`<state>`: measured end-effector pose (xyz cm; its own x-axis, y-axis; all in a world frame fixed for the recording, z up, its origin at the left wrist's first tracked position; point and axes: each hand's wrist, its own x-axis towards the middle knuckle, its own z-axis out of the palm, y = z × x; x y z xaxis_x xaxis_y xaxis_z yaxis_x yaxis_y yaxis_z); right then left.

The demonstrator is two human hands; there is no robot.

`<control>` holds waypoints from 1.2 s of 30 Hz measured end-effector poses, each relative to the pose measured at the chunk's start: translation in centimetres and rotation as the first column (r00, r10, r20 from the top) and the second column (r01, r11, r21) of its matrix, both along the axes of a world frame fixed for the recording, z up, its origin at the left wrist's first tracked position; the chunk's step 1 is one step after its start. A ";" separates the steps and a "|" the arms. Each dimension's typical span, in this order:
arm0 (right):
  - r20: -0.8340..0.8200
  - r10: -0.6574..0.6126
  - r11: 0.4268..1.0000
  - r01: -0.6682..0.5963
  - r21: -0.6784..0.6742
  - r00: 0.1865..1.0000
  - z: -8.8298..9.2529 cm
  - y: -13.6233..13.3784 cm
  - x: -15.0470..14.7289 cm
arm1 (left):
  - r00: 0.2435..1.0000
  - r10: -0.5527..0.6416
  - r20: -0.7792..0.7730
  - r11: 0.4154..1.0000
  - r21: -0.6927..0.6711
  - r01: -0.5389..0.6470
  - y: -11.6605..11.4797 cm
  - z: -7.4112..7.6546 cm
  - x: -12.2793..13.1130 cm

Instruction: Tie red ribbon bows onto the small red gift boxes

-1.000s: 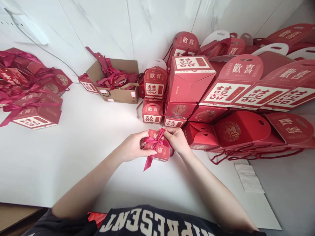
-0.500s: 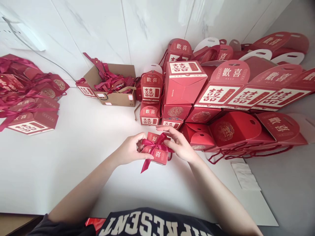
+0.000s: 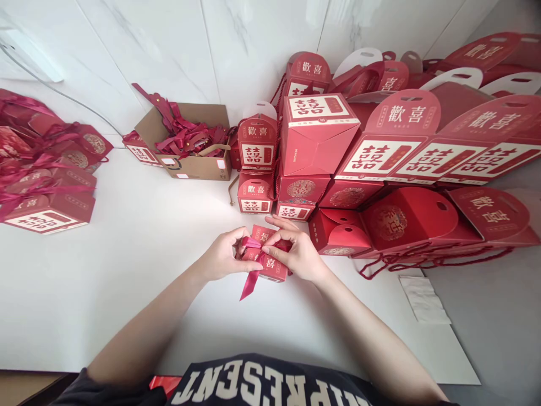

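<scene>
A small red gift box (image 3: 273, 272) with pale Chinese characters lies low over the white table in front of me. A crimson satin ribbon (image 3: 251, 284) is tied across its top, one tail hanging past the near left corner. My left hand (image 3: 220, 256) grips the left side of the box, thumb along the near side and fingers curled behind. At the middle of the bow, the thumb and forefinger of my right hand (image 3: 299, 251) pinch the ribbon, while its other fingers stretch out over the far side. Those fingers hide much of the bow.
Stacked red gift boxes (image 3: 321, 135) fill the right side and back. A cardboard box (image 3: 198, 168) full of crimson ribbons stands against the tiled wall. Ribbon-tied red boxes (image 3: 71, 197) are piled at far left. A folded white tissue (image 3: 424, 299) lies at right on the table (image 3: 139, 225).
My right thumb and forefinger have moved left, from the bow's right loop to its centre, and closed on the ribbon. The left hand keeps its grip. The view has shifted slightly.
</scene>
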<state>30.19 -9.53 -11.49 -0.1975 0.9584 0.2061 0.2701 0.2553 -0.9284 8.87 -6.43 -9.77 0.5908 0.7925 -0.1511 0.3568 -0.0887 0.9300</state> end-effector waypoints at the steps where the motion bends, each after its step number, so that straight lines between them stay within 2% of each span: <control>1: 0.004 -0.001 1.000 0.001 0.006 1.000 0.0 0.1 0.0 | 1.000 0.006 0.020 1.000 0.006 -0.007 0.1 -0.2 0.0; 6: 0.033 -0.032 0.999 0.031 0.014 0.999 0.4 -0.3 -0.2 | 0.991 0.017 0.130 1.000 -0.020 -0.014 0.4 -1.1 -0.1; 10: 0.047 -0.036 0.999 0.038 -0.028 0.998 1.4 -1.8 0.7 | 0.987 0.052 0.154 0.996 -0.083 -0.039 0.5 -0.9 -0.4; 13: 0.093 -0.121 0.988 0.129 -0.083 0.988 1.5 -2.8 1.7 | 0.982 0.118 0.148 0.991 -0.088 -0.106 0.6 -0.5 -0.6; 16: 0.139 -0.231 0.969 0.240 -0.057 0.963 0.9 -3.2 2.1 | 0.973 0.178 0.147 0.984 -0.057 -0.171 0.7 -0.2 -0.7; 18: 0.106 -0.234 0.967 0.243 -0.072 0.966 0.5 -3.1 1.9 | 0.968 0.209 0.141 0.978 -0.018 -0.209 0.8 0.0 -0.7; 22: -0.122 -0.125 0.979 0.103 -0.175 0.985 0.3 -3.1 1.4 | 0.963 0.255 0.090 0.964 0.050 -0.260 0.7 0.1 -0.6; 25: -0.213 -0.060 0.987 0.026 -0.161 0.975 0.7 -3.4 1.5 | 0.960 0.277 0.044 0.960 0.029 -0.278 0.5 0.1 -0.4; 29: -0.078 0.114 0.980 -0.125 -0.153 0.990 1.2 -3.5 2.5 | 0.956 0.295 0.013 0.955 0.018 -0.295 0.3 -0.1 -0.2; 33: 0.101 0.343 0.917 -0.310 -0.250 0.934 1.9 -3.3 4.0 | 0.951 0.307 -0.018 0.952 -0.007 -0.308 0.4 -0.1 0.0; 35: 0.133 0.385 0.903 -0.343 -0.258 0.914 2.5 -3.1 4.6 | 0.944 0.328 -0.044 0.944 -0.021 -0.329 0.3 0.2 0.0; 36: 0.143 0.367 0.916 -0.331 -0.227 0.919 2.7 -3.1 4.7 | 0.941 0.331 -0.066 0.942 -0.029 -0.333 0.2 0.5 0.1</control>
